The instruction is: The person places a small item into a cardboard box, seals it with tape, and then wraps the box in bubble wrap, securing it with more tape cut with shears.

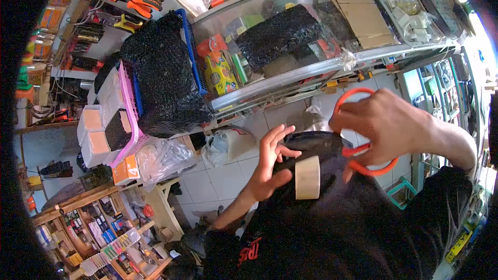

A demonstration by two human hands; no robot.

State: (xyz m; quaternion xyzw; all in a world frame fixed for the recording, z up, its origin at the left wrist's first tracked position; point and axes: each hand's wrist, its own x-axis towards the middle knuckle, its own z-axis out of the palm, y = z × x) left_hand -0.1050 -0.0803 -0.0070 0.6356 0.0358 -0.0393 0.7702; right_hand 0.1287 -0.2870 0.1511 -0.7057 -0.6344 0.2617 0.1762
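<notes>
My right hand point(376, 122) grips the orange handles of what look like scissors point(381, 171); one loop rises above the fingers, the other hangs below, and the blades are hard to make out. To its left, my left hand point(270, 168) has its fingers spread and nothing in them. Just right of that hand, a pale roll of tape point(307, 177) lies against dark material over my lap point(316, 142). Neither hand visibly grips the roll.
Ahead stands a glass display case point(275, 80) with black plastic and cardboard point(363, 18) on top. At left are a blue basket point(192, 52), a pink basket point(127, 109) and hanging tools point(142, 2). A wooden compartment shelf point(98, 197) sits lower left.
</notes>
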